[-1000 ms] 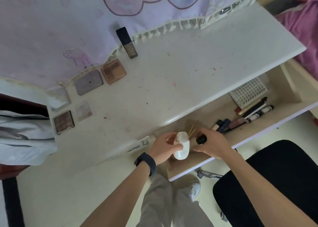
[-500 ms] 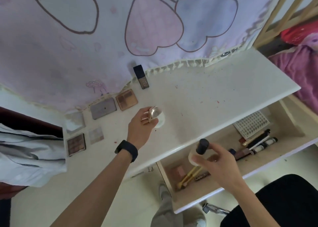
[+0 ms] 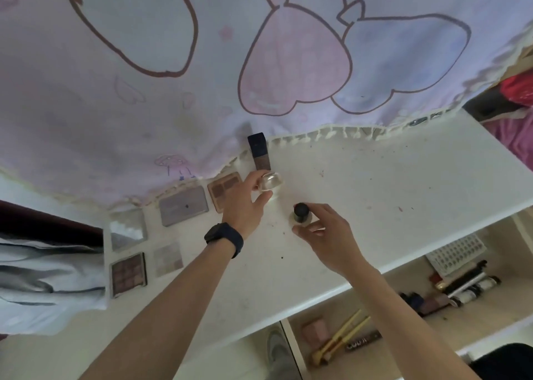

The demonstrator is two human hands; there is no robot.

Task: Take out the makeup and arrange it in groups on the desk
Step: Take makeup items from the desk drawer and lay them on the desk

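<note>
Placement is the step in hand: 2 bottles are being set down together near the back edge of the table [image 3: 389,183]. The left hand [image 3: 245,203] has its grip pinched on a shiny-capped bottle [image 3: 270,181], just in front of the dark foundation bottle [image 3: 259,151] that stands at the back edge. The right hand [image 3: 328,235] has its grip pinched round a black-capped bottle [image 3: 300,213], a little nearer the front edge and just beside the first. These 3 look meant as 1 bottle group, apart from the 5 flat palettes [image 3: 183,205] laid out toward the left edge.

The next move calls for seating each bottle upright, letting go without tipping it, then reaching into the open drawer [image 3: 432,330] under the front edge, where tubes and pencils [image 3: 461,290] and gold-handled sticks [image 3: 340,339] lie.

Seen from above, the caps cover most of both bottle bodies, so I cannot tell whether either base touches the table. A hanging cloth [image 3: 173,91] drapes over the back edge, and the drawer labels are too blurred to read.
</note>
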